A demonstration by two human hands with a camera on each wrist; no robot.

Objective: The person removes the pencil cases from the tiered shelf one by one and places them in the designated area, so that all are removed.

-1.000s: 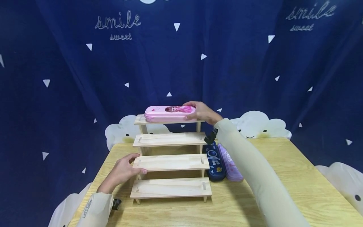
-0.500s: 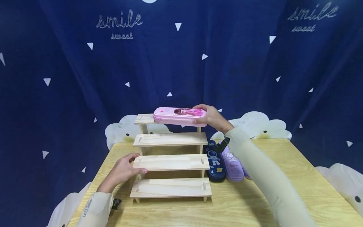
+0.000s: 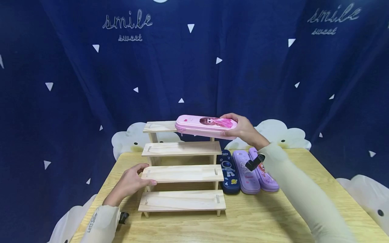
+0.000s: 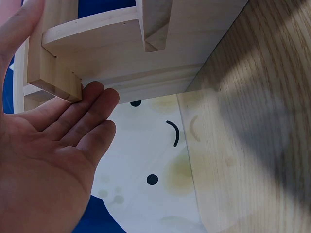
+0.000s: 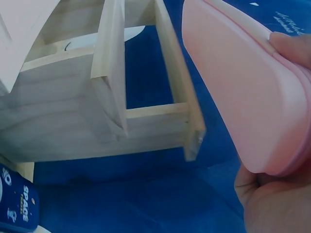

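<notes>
A pink pencil case point(image 3: 206, 126) with a doll picture on its lid is in the air at the top right of a wooden stepped rack point(image 3: 182, 173). My right hand point(image 3: 241, 128) grips its right end, thumb in front and fingers behind. In the right wrist view the pink pencil case point(image 5: 243, 92) is apart from the rack's upper end point(image 5: 112, 63), its underside showing. My left hand point(image 3: 132, 182) holds the left end of the second tier from the bottom. The left wrist view shows the left hand's fingers point(image 4: 92, 116) against the rack's board point(image 4: 53, 73).
Right of the rack, a navy space-print pencil case point(image 3: 229, 172) and two purple pencil cases point(image 3: 246, 173) lie side by side on the wooden table point(image 3: 316, 189). A blue curtain point(image 3: 258, 67) with white triangles and clouds hangs behind.
My right hand has lifted the pink pencil case off the top tier and carried it to the right. A second purple case has come into view. The left hand has stayed put.
</notes>
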